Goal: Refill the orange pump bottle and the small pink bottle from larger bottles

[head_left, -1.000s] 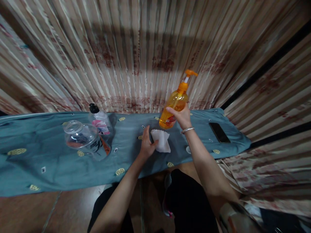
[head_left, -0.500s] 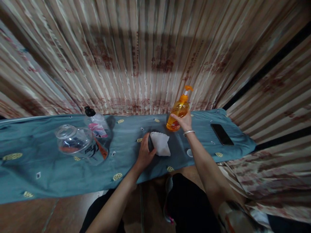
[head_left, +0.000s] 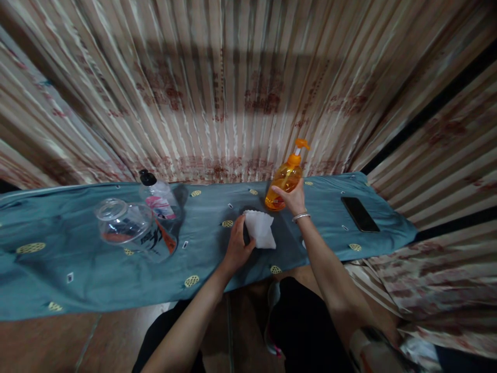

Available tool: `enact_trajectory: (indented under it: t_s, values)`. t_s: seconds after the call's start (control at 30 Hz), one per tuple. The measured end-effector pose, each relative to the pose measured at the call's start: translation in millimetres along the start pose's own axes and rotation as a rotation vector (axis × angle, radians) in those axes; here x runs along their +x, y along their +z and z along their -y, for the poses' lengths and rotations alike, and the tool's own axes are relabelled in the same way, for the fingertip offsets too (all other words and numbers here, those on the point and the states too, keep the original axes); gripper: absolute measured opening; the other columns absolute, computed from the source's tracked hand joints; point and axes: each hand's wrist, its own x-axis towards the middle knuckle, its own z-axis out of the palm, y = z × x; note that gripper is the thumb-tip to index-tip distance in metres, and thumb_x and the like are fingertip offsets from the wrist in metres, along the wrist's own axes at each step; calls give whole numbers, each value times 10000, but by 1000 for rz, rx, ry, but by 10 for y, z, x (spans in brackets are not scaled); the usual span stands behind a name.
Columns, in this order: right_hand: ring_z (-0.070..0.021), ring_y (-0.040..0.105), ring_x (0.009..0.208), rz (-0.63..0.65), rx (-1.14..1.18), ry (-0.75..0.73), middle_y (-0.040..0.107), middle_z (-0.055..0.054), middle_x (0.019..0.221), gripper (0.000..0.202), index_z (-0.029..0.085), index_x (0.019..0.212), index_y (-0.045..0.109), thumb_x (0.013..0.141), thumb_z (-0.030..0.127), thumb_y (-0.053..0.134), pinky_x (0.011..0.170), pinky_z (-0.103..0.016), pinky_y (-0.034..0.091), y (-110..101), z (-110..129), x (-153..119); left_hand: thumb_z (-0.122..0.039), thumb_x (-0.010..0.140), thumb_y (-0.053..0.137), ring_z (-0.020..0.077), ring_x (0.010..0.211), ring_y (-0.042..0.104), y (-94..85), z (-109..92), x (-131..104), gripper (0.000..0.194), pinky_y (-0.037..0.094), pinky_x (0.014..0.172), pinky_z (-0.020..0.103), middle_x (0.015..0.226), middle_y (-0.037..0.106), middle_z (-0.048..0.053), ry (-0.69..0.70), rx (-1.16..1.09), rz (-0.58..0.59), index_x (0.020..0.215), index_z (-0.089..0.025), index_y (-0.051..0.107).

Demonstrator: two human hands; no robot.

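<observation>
Orange bottle (head_left: 284,178) in right hand (head_left: 295,199)

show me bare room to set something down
Free cloth: left of the jar, between the black-capped bottle and left hand, and between the right hand and phone. Crowded: between jar and bottle, and between the hands, with paper and orange bottle.

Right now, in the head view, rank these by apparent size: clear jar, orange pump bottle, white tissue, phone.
1. clear jar
2. orange pump bottle
3. white tissue and phone: too alike to rank
</observation>
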Motion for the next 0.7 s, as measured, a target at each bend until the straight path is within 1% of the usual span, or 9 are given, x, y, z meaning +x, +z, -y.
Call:
enact_trajectory:
  t_s: [0.13, 0.2, 0.3, 0.37, 0.43, 0.5, 0.57, 0.7]
  values:
    - [-453, 693, 1468, 21, -68, 28, 684, -282, 1588, 1189, 186, 1525, 487, 548, 577, 1041, 1225, -593, 563, -11, -43, -164, -273, 894, 805, 419, 1698, 494, -21, -28, -22, 889, 369, 1427, 676, 1779, 537, 233, -11, 2, 6, 1710, -201, 462]
    - [-454, 717, 1439, 44, -104, 78, 712, -279, 1550, 1197, 177, 1543, 462, 554, 535, 1033, 1218, -586, 566, 16, -74, -257, -274, 898, 806, 414, 1701, 492, -42, -47, -41, 893, 364, 1432, 671, 1783, 536, 228, -12, 1, 15, 1717, -203, 457]
    - [-455, 770, 1337, 45, -169, 174, 779, -261, 1425, 1085, 176, 1494, 480, 588, 475, 998, 1158, -571, 599, 89, -106, -342, -277, 913, 802, 406, 1710, 484, -86, -75, -78, 888, 353, 1440, 668, 1793, 531, 219, -11, 1, 26, 1726, -210, 451]
    - [-450, 783, 1292, 28, -192, 191, 802, -238, 1370, 1003, 205, 1429, 509, 586, 459, 991, 1127, -564, 615, 149, -106, -353, -278, 920, 798, 405, 1714, 479, -124, -89, -101, 884, 349, 1442, 672, 1799, 526, 217, -11, 1, 32, 1730, -212, 450]
    - [-442, 789, 1265, 21, -185, 177, 815, -212, 1339, 960, 240, 1370, 520, 570, 474, 998, 1111, -561, 624, 210, -90, -345, -284, 924, 794, 410, 1717, 474, -164, -97, -119, 881, 347, 1441, 681, 1806, 517, 222, -11, 2, 33, 1732, -210, 449]
    - [-438, 790, 1256, 28, -166, 159, 816, -208, 1334, 946, 257, 1331, 514, 560, 508, 1003, 1111, -565, 626, 268, -61, -341, -289, 929, 789, 413, 1724, 465, -207, -101, -135, 878, 342, 1442, 689, 1814, 506, 225, -13, 1, 30, 1735, -212, 449]
    - [-444, 787, 1266, 41, -162, 151, 806, -227, 1354, 931, 257, 1305, 502, 563, 524, 996, 1123, -571, 622, 317, -23, -349, -287, 935, 780, 410, 1731, 455, -249, -105, -151, 873, 333, 1445, 693, 1818, 501, 220, -15, 1, 26, 1740, -220, 448]
    - [-470, 778, 1304, 70, -196, 172, 783, -263, 1385, 881, 242, 1289, 489, 589, 489, 963, 1146, -582, 611, 372, 46, -387, -273, 944, 763, 397, 1738, 444, -328, -115, -188, 861, 317, 1451, 699, 1819, 504, 204, -24, 2, 15, 1744, -239, 446]
